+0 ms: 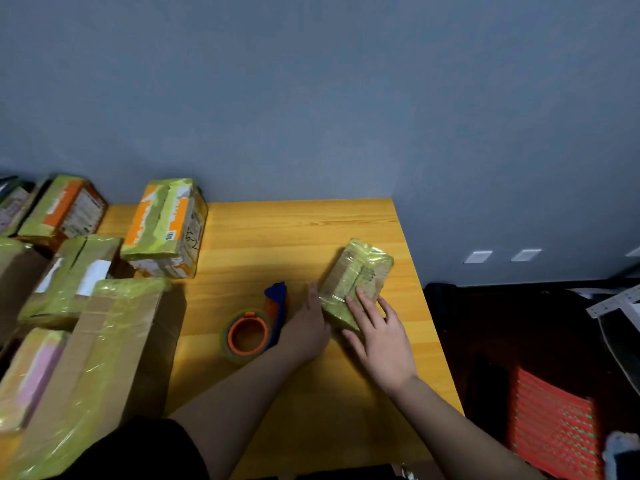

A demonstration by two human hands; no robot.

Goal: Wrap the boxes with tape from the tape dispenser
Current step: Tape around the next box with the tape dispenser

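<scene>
Nearest, both forearms reach out over the table (311,403). The right hand (379,336) lies flat on the near end of the small box (356,282), its fingers straight and spread, the thumb down at the box's near corner. The left hand (310,327) stands on edge against the box's left side, fingers straight and together, gripping nothing. The box lies tilted on the table's right part, wrapped all over in glossy yellowish tape.

Just left of the left hand rests the dispenser (258,325), apart from the box: an orange ring holding the tape roll, with a blue handle pointing away.

Along the left edge sits a crowd of taped boxes; the big box (100,358) is closest. Farther back stands an orange box (166,226), upright. Behind all runs a grey wall (311,98).
</scene>
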